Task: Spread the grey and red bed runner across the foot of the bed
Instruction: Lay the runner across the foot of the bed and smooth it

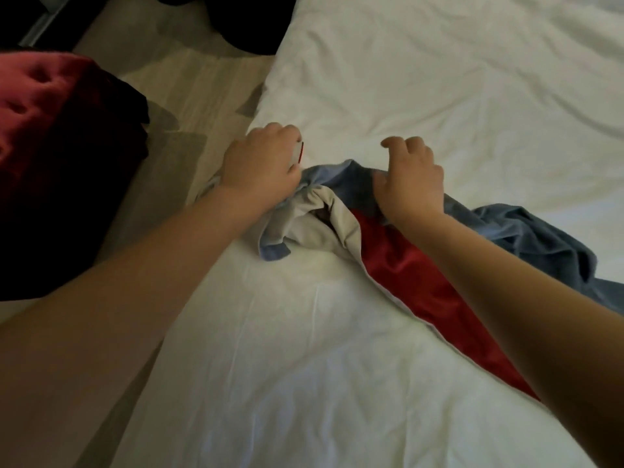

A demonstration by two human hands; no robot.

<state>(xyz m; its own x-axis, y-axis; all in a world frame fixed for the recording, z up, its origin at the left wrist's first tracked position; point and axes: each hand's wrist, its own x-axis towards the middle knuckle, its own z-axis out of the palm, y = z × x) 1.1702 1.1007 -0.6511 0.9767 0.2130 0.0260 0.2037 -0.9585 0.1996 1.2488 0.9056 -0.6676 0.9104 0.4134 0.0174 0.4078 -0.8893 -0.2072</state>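
The fingers of the left hand (260, 160) were curled downward at the left edge of the bed, and they gripped the bunched end of the grey, red and beige fabric bed runner (405, 265). A small white and red piece (299, 153) showed just beside these fingers; what it was could not be told. The fingers of the right hand (410, 179) were bent like a claw, with the tips raised a little over the white sheet, while the thumb and the heel of the hand lay on the grey part of the runner. Whether this hand pinched the fabric or only rested on it, I cannot tell.

The runner lay crumpled in the middle of the frame. From between the two hands it ran toward the lower right, with the red side and the pale lining turned up. It rested on the wrinkled white bed (439, 79), which filled the right and lower parts of the frame.

At the left of the frame stood a dark red tufted velvet seat (44, 113) on the pale beige floor (189, 89). A dark shape (236, 21) lay at the upper middle.
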